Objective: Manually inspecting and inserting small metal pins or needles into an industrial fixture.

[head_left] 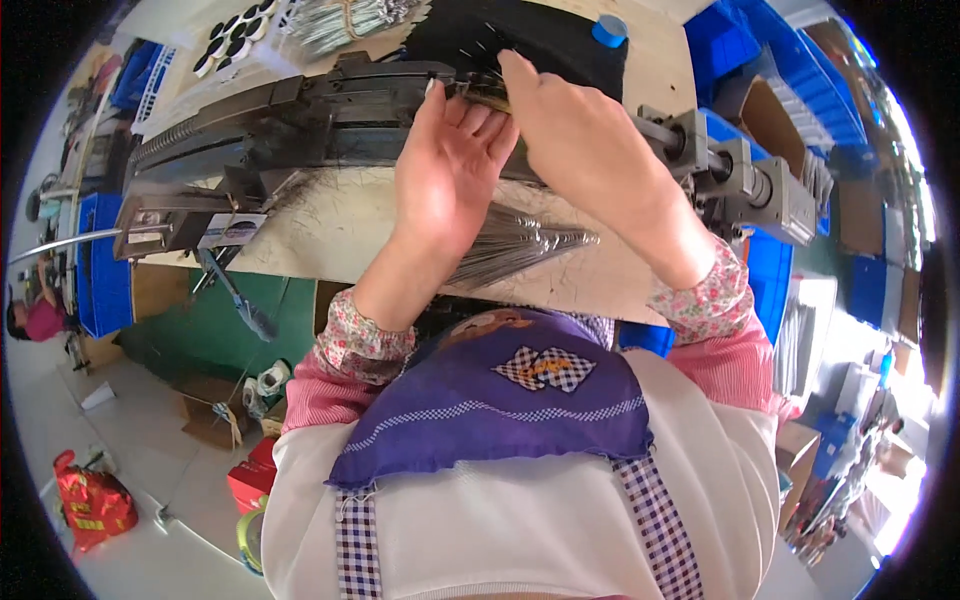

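Gripping: both hands pinch thin wires [478, 92] at the dark machine [300, 115] on the bench [330, 225].
Left hand [450, 165]: palm up, fingertips closed on the wires.
Right hand [580, 140]: just beside it, fingers closed on them (from above).
Wire bundle [520, 245]: lying near, under the wrists.
Blue tape roll [608, 30]: far side.

Your sleeves [345, 345] carry a small pink floral print over pink-and-white stripes, and your apron [500, 400] is purple with a checked patch and a dotted white line, above a white bib with purple gingham straps [655, 520]. The machine [300, 115] you work at is dark grey to black, the wire bundle [510, 245] silvery, the counter [600, 280] pale beige. Blue bins [100, 270] stand at both sides, a blue tape roll [608, 30] lies far up, and a red bag [92, 500] sits on the grey floor
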